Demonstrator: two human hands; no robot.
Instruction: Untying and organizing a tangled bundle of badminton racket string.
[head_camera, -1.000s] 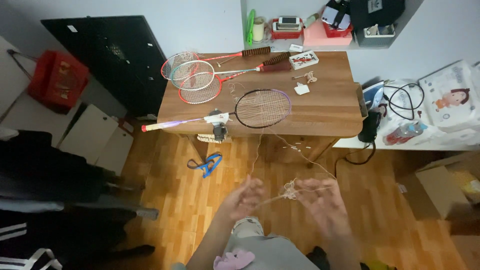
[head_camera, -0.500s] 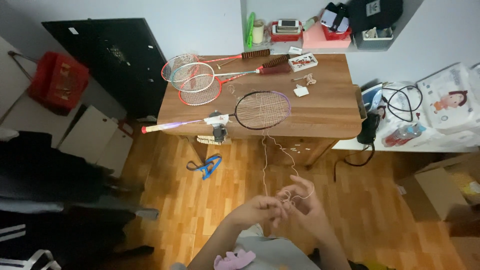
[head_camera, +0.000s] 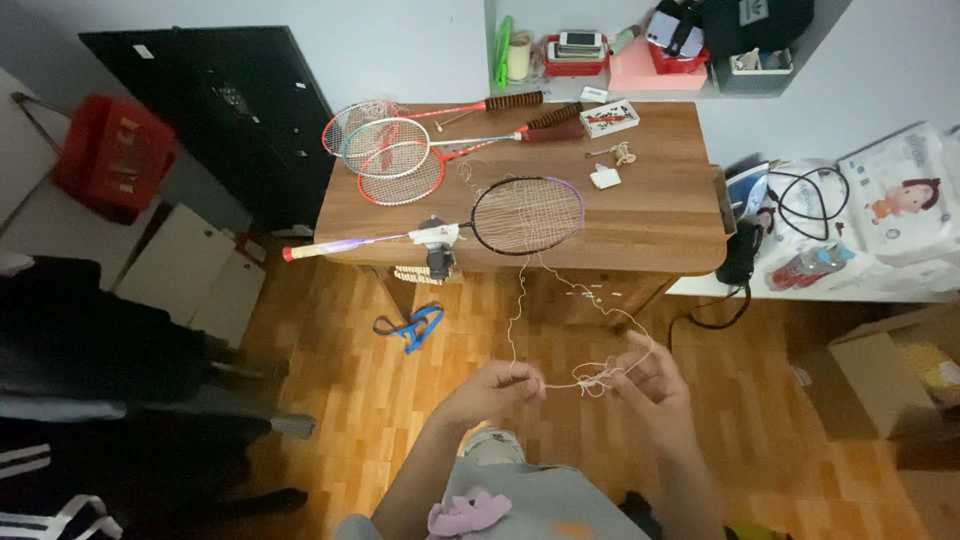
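Here my left hand (head_camera: 490, 388) pinches a thin pale string (head_camera: 515, 310) between thumb and fingertips, while my right hand (head_camera: 648, 385) grips a small tangle of the same string, fingers curled around it. The string runs taut between both hands, then rises toward the far side to the dark-framed racket (head_camera: 525, 215) lying at the near edge of the wooden table (head_camera: 660, 210). Three red-framed rackets (head_camera: 395, 150) rest at the table's far left.
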